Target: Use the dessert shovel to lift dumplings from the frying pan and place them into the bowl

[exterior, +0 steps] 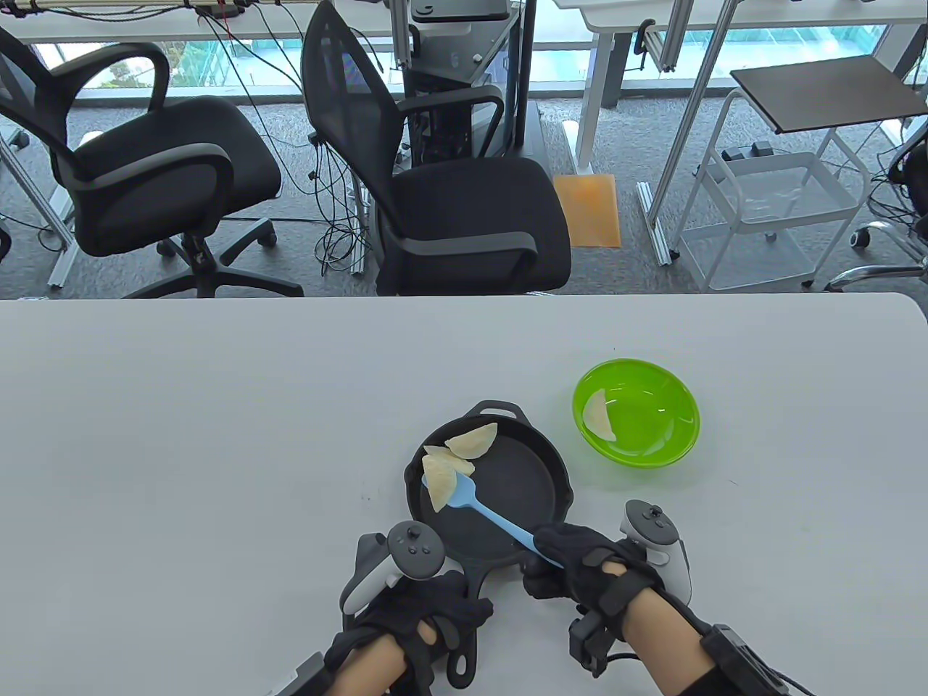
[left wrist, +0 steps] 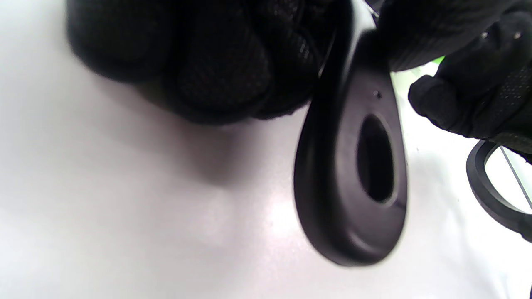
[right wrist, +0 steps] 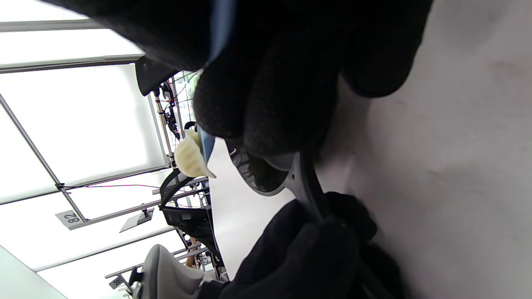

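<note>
A black frying pan [exterior: 522,486] sits on the white table, its handle [left wrist: 353,174] pointing toward me. My left hand [exterior: 428,616] grips that handle. My right hand [exterior: 573,565] holds a blue dessert shovel [exterior: 493,518] by its stem, the blade [exterior: 462,491] lying at the pan's left side under a pale dumpling [exterior: 441,482]. Two more dumplings [exterior: 471,441] lie against the pan's far left rim. The green bowl [exterior: 652,435] stands to the pan's right with one dumpling [exterior: 599,415] inside. In the right wrist view a dumpling [right wrist: 189,158] shows beside the blue shovel [right wrist: 206,143].
Two black office chairs [exterior: 449,181] stand beyond the table's far edge [exterior: 464,299]. A white wire cart [exterior: 776,210] is at the back right. The bowl sits close to the pan's right rim.
</note>
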Demonstrator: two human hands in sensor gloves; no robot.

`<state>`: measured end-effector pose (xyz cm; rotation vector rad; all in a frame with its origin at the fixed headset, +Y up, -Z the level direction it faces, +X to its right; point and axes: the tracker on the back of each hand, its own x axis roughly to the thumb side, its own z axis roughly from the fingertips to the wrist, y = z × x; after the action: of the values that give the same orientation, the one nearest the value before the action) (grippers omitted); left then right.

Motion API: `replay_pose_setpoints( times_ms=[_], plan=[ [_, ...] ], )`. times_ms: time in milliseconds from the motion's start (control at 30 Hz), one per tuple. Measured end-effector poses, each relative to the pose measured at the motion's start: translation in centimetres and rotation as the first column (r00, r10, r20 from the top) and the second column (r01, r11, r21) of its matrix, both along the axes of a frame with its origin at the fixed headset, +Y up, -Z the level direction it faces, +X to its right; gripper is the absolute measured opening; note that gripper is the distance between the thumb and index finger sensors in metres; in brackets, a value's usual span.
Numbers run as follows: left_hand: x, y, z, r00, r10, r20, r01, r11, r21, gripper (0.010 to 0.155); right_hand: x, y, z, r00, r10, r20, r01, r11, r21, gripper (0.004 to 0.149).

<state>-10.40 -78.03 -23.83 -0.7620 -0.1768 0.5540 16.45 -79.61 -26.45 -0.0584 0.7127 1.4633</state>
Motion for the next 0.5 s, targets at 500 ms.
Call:
replay_pose_setpoints(
  times_ms=[500],
  plan=[
    [0.0,0.0,0.0,1.000,0.000,0.000,0.000,1.000,0.000,0.066,1.0,1.2,0.0,0.990,-0.099,0.098,0.094,0.994,0.060,0.055]
  ],
)
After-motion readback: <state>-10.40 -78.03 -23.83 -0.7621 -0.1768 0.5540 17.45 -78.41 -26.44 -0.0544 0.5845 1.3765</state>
